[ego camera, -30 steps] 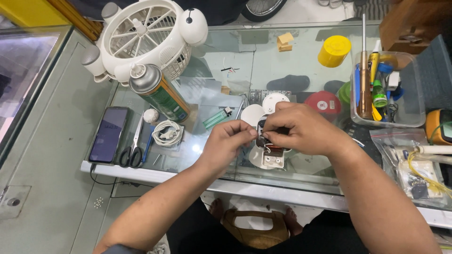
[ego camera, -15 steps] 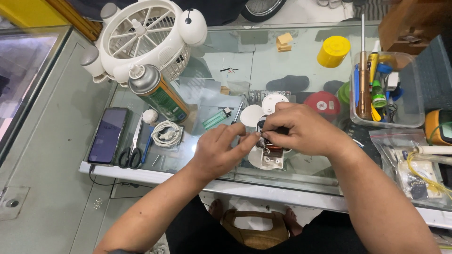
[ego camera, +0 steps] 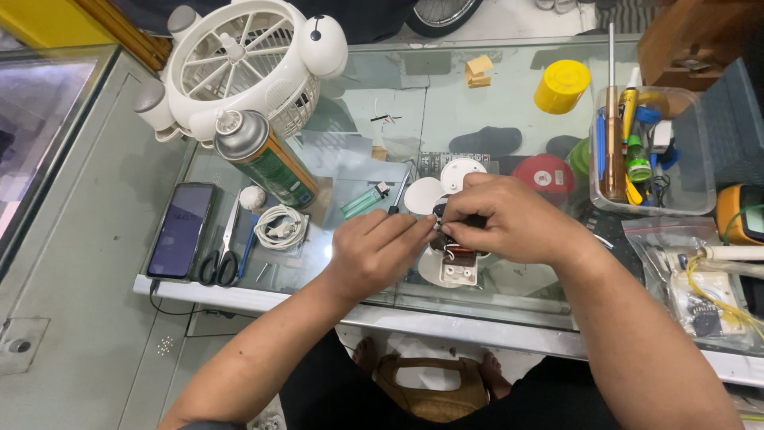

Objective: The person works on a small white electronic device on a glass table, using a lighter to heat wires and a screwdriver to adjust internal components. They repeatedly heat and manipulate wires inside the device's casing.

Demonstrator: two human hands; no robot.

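Your right hand (ego camera: 509, 219) clamps the small white device (ego camera: 458, 267) steady above the glass surface (ego camera: 493, 119) — your left hand (ego camera: 374, 251) pinches its fingertips at the wiring.

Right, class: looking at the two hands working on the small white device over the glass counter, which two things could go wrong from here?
1. The small white plastic device is held above the glass countertop near its front edge; if the right hand slips, it could drop to the floor.
2. The left hand pinches near thin copper-coloured wiring inside the device; a hard pull might snap it.
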